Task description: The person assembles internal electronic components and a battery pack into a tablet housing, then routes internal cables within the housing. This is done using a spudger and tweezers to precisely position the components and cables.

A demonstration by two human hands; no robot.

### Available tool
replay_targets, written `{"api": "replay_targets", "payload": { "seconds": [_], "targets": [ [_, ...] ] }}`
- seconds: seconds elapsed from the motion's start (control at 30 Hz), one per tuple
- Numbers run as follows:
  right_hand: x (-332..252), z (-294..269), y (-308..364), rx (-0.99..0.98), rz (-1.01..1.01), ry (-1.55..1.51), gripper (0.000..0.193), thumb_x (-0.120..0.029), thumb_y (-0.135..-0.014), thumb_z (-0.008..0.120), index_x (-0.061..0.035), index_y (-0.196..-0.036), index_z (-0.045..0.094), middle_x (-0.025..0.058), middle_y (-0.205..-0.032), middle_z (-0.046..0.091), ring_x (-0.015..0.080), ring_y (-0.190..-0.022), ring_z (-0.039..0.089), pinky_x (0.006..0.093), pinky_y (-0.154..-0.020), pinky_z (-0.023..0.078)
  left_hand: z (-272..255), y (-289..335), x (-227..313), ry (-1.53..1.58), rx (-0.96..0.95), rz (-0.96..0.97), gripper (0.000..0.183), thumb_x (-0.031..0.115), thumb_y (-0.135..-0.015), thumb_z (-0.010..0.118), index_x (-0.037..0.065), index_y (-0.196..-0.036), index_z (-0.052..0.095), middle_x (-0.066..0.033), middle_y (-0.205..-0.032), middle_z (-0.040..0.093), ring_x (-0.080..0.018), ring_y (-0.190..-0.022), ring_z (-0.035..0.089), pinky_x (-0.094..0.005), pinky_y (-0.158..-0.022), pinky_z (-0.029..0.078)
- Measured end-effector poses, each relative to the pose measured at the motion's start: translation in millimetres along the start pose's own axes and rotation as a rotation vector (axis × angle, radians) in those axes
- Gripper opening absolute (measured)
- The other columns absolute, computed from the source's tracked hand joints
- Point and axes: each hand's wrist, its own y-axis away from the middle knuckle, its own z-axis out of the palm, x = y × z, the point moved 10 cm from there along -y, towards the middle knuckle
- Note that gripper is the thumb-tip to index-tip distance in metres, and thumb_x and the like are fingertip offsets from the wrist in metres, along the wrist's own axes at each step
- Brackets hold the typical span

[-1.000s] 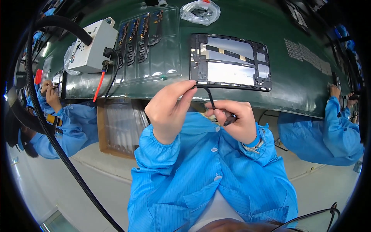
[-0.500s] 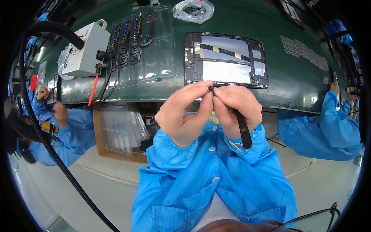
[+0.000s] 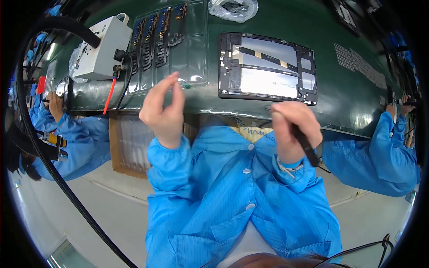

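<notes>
My left hand (image 3: 163, 109) is raised at the table's front edge, before the clear plastic tray (image 3: 196, 76). Its thumb and forefinger come together in a pinch; anything between them is too small to make out. In my right hand (image 3: 297, 127) is a pair of black tweezers (image 3: 307, 146), handle pointing back toward me. A tiny dark piece (image 3: 268, 107) shows at the fingertips, too small to identify. Just beyond this hand lies an opened tablet (image 3: 268, 69), its silvery battery area and a dark flat cable exposed. Neither hand touches the tablet.
Rows of dark flex cables (image 3: 161, 44) lie in the tray. Left of it stands a white box (image 3: 102, 47) with a black hose and orange tube. A plastic bag (image 3: 234, 10) sits at the back, small-part sheets (image 3: 357, 64) at right. Co-workers sit on both sides.
My hands, which met in front of the tablet, have parted. The left has swung left toward the tray; the right has shifted right with the tweezers.
</notes>
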Motion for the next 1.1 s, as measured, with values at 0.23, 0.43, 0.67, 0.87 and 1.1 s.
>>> {"api": "replay_targets", "payload": {
  "seconds": [0.23, 0.43, 0.67, 0.87, 1.1],
  "targets": [
    [37.8, -13.4, 5.0, 0.054, 0.168, 0.008, 0.011, 0.005, -0.066, 0.063, 0.0000, -0.076, 0.061, 0.0024, -0.062, 0.052, 0.0067, -0.049, 0.040, 0.0198, -0.044, 0.028, 28.2, 10.9, -21.3, -0.295, -0.306, 0.255, 0.014, -0.003, -0.067, 0.062, 0.001, -0.079, 0.060, -0.0090, -0.079, 0.063, -0.0223, -0.070, 0.061, -0.0270, -0.063, 0.048],
    [35.4, -24.8, -2.2, 0.102, 0.111, 0.029, 0.012, 0.007, -0.065, 0.063, 0.0015, -0.076, 0.061, 0.0068, -0.067, 0.058, 0.0121, -0.057, 0.050, 0.0219, -0.052, 0.038, 44.1, 19.0, -3.4, -0.390, -0.397, 0.439, 0.015, -0.001, -0.065, 0.061, 0.004, -0.079, 0.060, -0.0066, -0.084, 0.062, -0.0213, -0.075, 0.060, -0.0287, -0.066, 0.047],
    [76.0, -124.2, -28.0, 0.362, 0.176, 0.253, 0.015, 0.006, -0.070, 0.058, 0.0004, -0.082, 0.064, 0.0046, -0.077, 0.055, 0.0062, -0.057, 0.044, 0.0173, -0.049, 0.031, 50.6, 14.2, 16.3, -0.470, -0.568, 0.479, 0.028, -0.002, -0.062, 0.056, 0.003, -0.090, 0.059, -0.0084, -0.097, 0.058, -0.0259, -0.088, 0.055, -0.0335, -0.074, 0.044],
    [98.4, -83.1, -95.5, 0.009, 0.001, 0.510, 0.022, 0.003, -0.063, 0.060, -0.0060, -0.082, 0.065, 0.0053, -0.071, 0.056, 0.0141, -0.060, 0.053, 0.0229, -0.052, 0.041, 153.9, -19.8, 71.7, -0.012, -0.678, 0.358, 0.048, 0.004, -0.066, 0.056, -0.001, -0.113, 0.044, -0.0142, -0.090, 0.056, -0.0268, -0.083, 0.054, -0.0373, -0.075, 0.042],
    [152.4, -4.1, -101.7, -0.348, -0.072, 0.643, 0.028, -0.003, -0.058, 0.062, -0.0122, -0.085, 0.060, 0.0019, -0.079, 0.054, 0.0215, -0.070, 0.056, 0.0302, -0.058, 0.047, 255.8, -11.5, 34.3, -0.061, -0.922, 0.084, 0.066, 0.008, -0.069, 0.060, -0.004, -0.125, 0.026, -0.0142, -0.088, 0.056, -0.0305, -0.084, 0.053, -0.0368, -0.073, 0.042]
  ]
}}
